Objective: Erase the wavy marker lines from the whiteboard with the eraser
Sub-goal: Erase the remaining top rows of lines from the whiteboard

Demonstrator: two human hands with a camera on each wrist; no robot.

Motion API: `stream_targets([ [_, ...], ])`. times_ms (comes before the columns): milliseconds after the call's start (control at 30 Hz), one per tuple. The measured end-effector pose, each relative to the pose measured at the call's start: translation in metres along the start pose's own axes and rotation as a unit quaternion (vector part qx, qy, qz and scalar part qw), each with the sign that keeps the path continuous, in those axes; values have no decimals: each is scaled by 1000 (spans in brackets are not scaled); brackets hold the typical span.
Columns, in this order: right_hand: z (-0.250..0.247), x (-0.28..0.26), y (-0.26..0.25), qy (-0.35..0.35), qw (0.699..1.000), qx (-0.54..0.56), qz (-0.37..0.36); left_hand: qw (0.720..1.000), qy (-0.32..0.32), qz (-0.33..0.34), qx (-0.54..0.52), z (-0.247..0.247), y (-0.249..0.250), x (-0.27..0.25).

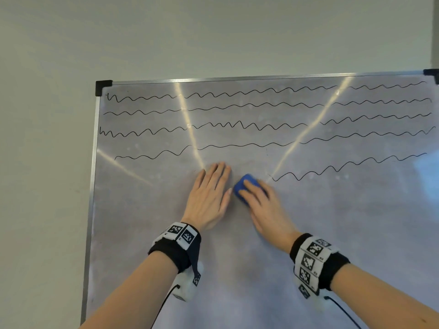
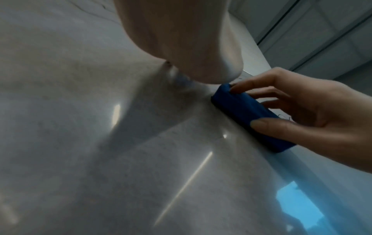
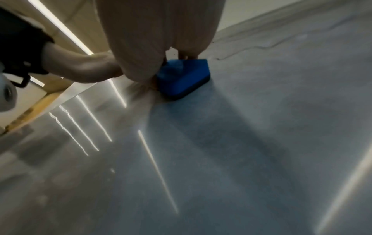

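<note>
A whiteboard (image 1: 142,233) carries several black wavy lines (image 1: 237,125) across its upper half. The lowest wavy line (image 1: 344,168) survives only on the right, starting just right of the eraser. My right hand (image 1: 259,200) grips a blue eraser (image 1: 244,186) pressed against the board; in the left wrist view its thumb and fingers pinch the eraser (image 2: 247,114) by its sides. The same blue eraser (image 3: 185,77) shows flat on the board in the right wrist view. My left hand (image 1: 209,195) lies flat on the board with straight fingers, just left of the eraser.
The board's metal frame with a black corner cap (image 1: 103,87) runs along the top and left. A plain wall (image 1: 47,162) lies beyond the left edge. Bright light streaks (image 1: 190,129) cross the glossy surface. The lower half of the board shows faint grey smears.
</note>
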State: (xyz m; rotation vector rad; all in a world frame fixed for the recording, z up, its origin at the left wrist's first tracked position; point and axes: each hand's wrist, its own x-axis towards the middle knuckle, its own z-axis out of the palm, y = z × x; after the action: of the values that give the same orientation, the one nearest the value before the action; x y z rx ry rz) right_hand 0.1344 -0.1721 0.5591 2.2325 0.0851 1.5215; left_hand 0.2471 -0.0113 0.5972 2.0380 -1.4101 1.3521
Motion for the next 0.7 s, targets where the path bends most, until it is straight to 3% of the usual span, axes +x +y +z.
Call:
stream_targets([
  [67, -4, -8, 8, -53, 996, 6, -73, 1000, -2, -22, -14, 5, 3, 2],
  [100, -8, -3, 19, -44, 995, -3, -85, 1000, 0, -25, -14, 7, 4, 2],
  [133, -12, 3, 32, -24, 997, -9, -67, 1000, 3, -24, -11, 8, 4, 2],
  [233, -26, 20, 47, 81, 994, 2, 76, 1000, 13, -24, -9, 11, 5, 2],
  [267, -25, 17, 42, 93, 993, -11, 77, 999, 17, -28, -14, 12, 6, 2],
  [300, -19, 9, 37, 78, 996, -20, 44, 999, 20, -32, -19, 13, 7, 2],
  [400, -11, -17, 28, -54, 995, -3, -80, 999, 23, -39, -25, 14, 8, 1],
  [433, -13, -15, 37, -55, 994, -8, -90, 999, 21, -38, -21, 14, 8, 1],
  [467, -13, -11, 50, -42, 996, -12, -72, 999, 20, -37, -17, 13, 8, 1],
  [567, -27, 8, 68, 53, 995, 21, 86, 999, 16, -39, -7, 13, 8, 1],
  [600, -27, 7, 64, 75, 992, 16, 97, 999, 15, -41, -6, 13, 9, 0],
  [633, -23, 1, 58, 73, 995, 7, 72, 999, 16, -42, -8, 13, 9, 0],
  [700, -13, -18, 47, -4, 999, -6, -33, 999, 15, -45, -12, 13, 11, 0],
])
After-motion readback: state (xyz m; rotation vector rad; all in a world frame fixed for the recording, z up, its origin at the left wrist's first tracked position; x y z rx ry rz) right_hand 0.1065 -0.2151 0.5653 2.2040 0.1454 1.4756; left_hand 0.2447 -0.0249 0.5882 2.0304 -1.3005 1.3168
